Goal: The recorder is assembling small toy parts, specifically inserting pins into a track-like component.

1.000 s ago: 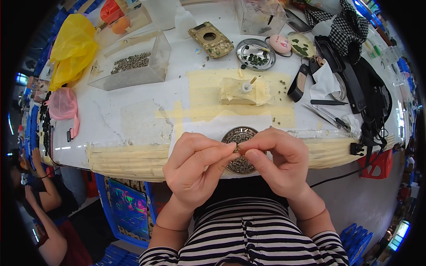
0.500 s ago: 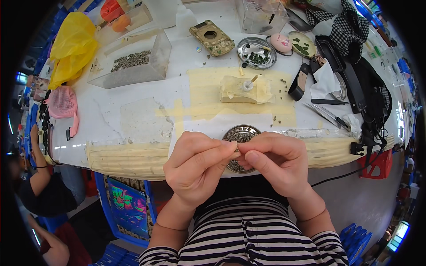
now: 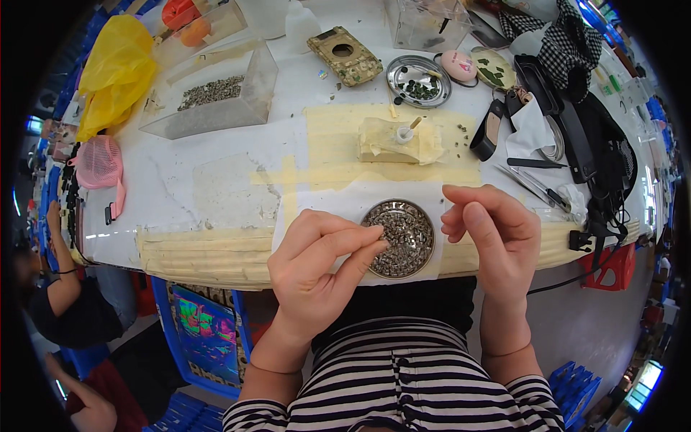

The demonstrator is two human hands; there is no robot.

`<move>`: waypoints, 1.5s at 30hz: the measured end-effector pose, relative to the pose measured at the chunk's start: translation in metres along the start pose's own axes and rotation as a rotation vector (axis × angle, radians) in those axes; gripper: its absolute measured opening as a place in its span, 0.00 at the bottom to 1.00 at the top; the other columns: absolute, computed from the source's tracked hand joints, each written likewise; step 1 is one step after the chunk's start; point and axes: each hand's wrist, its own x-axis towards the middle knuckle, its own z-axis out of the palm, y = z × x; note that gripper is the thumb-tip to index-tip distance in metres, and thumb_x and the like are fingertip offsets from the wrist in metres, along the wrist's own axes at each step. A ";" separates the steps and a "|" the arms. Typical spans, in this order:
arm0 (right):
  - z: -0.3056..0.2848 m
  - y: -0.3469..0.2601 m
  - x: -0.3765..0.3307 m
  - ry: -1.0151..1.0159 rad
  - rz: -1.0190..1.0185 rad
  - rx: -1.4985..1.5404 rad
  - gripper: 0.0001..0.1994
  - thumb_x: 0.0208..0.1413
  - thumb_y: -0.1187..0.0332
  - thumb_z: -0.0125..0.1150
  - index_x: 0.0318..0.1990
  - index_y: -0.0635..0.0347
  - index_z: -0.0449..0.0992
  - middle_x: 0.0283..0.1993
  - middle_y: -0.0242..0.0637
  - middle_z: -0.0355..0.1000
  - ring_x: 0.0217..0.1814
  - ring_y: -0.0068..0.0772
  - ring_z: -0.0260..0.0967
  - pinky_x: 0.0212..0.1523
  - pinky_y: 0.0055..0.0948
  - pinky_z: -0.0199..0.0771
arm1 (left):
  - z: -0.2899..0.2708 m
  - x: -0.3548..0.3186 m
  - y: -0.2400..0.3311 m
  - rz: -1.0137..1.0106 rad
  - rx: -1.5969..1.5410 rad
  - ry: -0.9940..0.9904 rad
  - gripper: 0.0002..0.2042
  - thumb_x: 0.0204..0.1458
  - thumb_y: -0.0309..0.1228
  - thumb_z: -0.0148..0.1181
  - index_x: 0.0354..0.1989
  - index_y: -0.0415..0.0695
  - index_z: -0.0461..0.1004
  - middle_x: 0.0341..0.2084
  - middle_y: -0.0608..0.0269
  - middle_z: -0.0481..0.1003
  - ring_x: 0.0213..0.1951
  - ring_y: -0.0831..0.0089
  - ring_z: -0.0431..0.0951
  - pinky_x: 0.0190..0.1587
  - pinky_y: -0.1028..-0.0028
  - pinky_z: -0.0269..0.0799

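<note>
Your left hand (image 3: pixel 317 270), at 8 o'clock from the dish, has thumb and forefinger tips together, seemingly pinching a tiny grey metal piece (image 3: pixel 384 240) mostly hidden by them; squeeze too hard or off-centre and it could spring away. Your right hand (image 3: pixel 504 245), at 3 o'clock, is loosely spread and seems to hold nothing, so that piece has no second support. Between them sits the round, shiny metal dish (image 3: pixel 432 241), filled with small silvery-grey metal pieces (image 3: pixel 407 241); anything dropped there would be lost among lookalikes. The dish rests on a thin white sheet (image 3: pixel 324 196) near the 6 o'clock edge of the white tabletop (image 3: pixel 165 173), so catching the sheet could spill the lot. At 12 o'clock, the cream-taped rectangular block (image 3: pixel 374 155) with its leaning tan stick (image 3: pixel 415 122) could be knocked by a long reach. Slim, pointed silver tools (image 3: pixel 536 186) at 2 o'clock could prick a careless right hand, and the thin black cable (image 3: pixel 561 285) at 4 o'clock might snag your wrist.
</note>
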 end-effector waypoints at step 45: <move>0.013 0.005 -0.012 -0.326 0.054 0.098 0.03 0.58 0.77 0.60 0.37 0.68 0.78 0.32 0.36 0.75 0.32 0.20 0.71 0.32 0.19 0.71 | 0.000 0.000 -0.001 0.193 -0.221 -0.107 0.15 0.38 0.23 0.73 0.38 0.45 0.83 0.31 0.67 0.78 0.31 0.72 0.72 0.33 0.76 0.67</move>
